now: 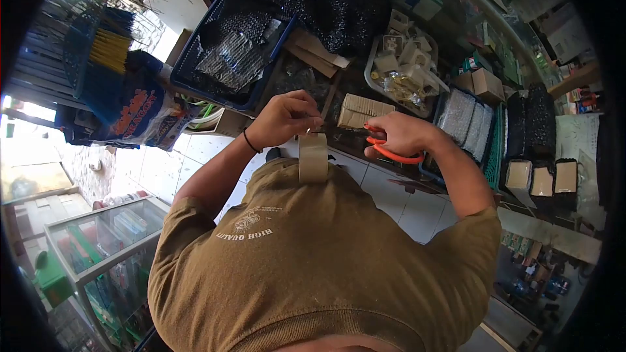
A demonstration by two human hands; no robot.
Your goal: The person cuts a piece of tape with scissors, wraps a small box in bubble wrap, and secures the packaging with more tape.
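My left hand (283, 117), with a black band on the wrist, pinches the free end of a strip of brown packing tape. The tape roll (313, 156) hangs from that strip just below the hand, in front of my chest. My right hand (399, 133) holds orange-handled scissors (391, 153), fingers through the loops, with the blades pointing toward the tape strip between the two hands. A small cardboard box (362, 109) lies on the cluttered counter just beyond both hands.
A blue basket (195, 72) of dark packets stands at the back left. A clear tray (407, 65) of small boxed parts sits at the back right. Further right lie rows of packaged goods (495, 124). A glass display case (98, 248) is at the lower left, on the white tiled floor (195, 156).
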